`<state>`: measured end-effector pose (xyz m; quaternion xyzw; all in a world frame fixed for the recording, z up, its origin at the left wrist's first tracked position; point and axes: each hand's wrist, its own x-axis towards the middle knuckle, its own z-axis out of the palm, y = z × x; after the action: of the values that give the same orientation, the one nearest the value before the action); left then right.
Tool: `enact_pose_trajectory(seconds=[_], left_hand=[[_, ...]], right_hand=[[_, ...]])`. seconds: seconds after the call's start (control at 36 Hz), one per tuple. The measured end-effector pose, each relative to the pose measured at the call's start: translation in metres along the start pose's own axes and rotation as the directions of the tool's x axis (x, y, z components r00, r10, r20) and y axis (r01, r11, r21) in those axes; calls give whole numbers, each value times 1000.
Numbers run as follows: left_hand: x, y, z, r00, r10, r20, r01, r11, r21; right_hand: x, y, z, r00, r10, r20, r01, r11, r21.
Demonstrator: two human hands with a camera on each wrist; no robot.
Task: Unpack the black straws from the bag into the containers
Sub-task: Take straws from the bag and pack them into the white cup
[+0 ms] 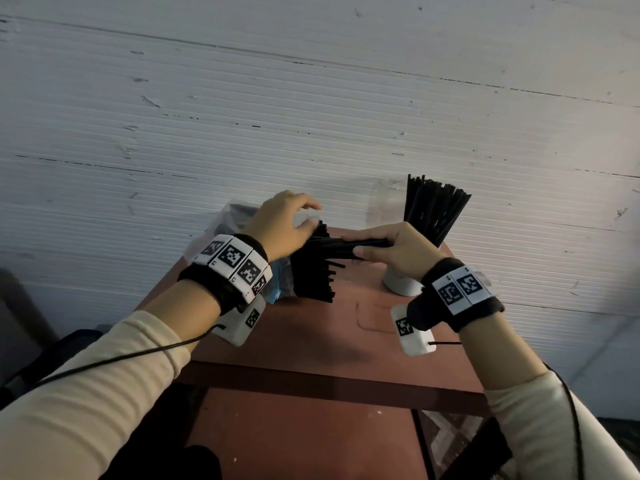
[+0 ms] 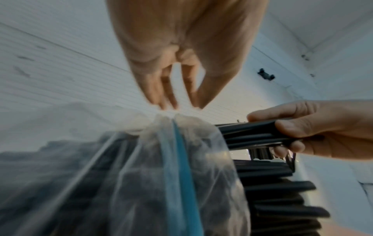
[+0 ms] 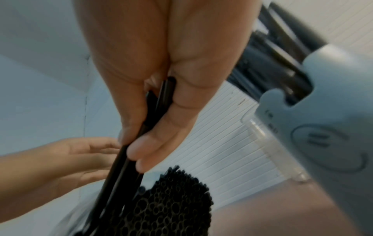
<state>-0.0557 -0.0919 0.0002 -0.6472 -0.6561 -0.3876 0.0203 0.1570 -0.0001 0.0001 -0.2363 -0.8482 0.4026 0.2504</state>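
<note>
— Nearest the lens? Cream sleeves (image 1: pixel 104 368) and marker-covered wristbands (image 1: pixel 239 263), then bare red-brown desk (image 1: pixel 311 341).

— And the hands?

— Right hand (image 1: pixel 394 249) curled round a small bundle of black straws (image 1: pixel 349 244), held level, tips toward 9 o'clock. Left hand (image 1: pixel 284 225) loose and spread over the clear plastic bag (image 2: pixel 141 175), fingertips (image 2: pixel 167 102) just at its gathered top; gripping nothing.

— Rest of the straws?

— Fanned out of the bag's mouth (image 1: pixel 313 275), ends toward 5 o'clock. More upright in a white-based container (image 1: pixel 401 284) at 1 o'clock, partly hidden behind the right hand. Ribbed white wall (image 1: pixel 311 98) behind.
</note>
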Motion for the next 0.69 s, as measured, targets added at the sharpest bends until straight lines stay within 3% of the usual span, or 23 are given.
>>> enact_pose_trajectory(seconds=[0.06, 0.11, 0.17, 0.28, 0.44, 0.58, 0.69], left_hand=[[1, 14, 3, 985, 80, 152, -75, 997, -33], [2, 29, 8, 945, 60, 323, -77, 996, 40], [6, 41, 16, 912, 32, 408, -106, 982, 158], [13, 56, 31, 899, 15, 437, -188, 916, 354], [24, 52, 51, 866, 12, 500, -215, 912, 350], [28, 59, 48, 883, 27, 468, -186, 936, 298], [34, 69, 39, 903, 127, 410, -183, 978, 100]], right_hand=[[-9, -2, -10, 1000, -1, 4, 1, 999, -44], [-17, -5, -18, 1000, -9, -5, 8, 996, -88], [-25, -10, -26, 1000, -18, 5, 19, 994, -106], [-38, -17, -41, 999, -39, 13, 40, 995, -94], [-49, -17, -48, 999, -29, 36, 34, 986, -162], [-53, -21, -50, 997, -65, -38, 58, 984, -166], [-55, -35, -62, 955, -178, -238, 136, 974, -184]])
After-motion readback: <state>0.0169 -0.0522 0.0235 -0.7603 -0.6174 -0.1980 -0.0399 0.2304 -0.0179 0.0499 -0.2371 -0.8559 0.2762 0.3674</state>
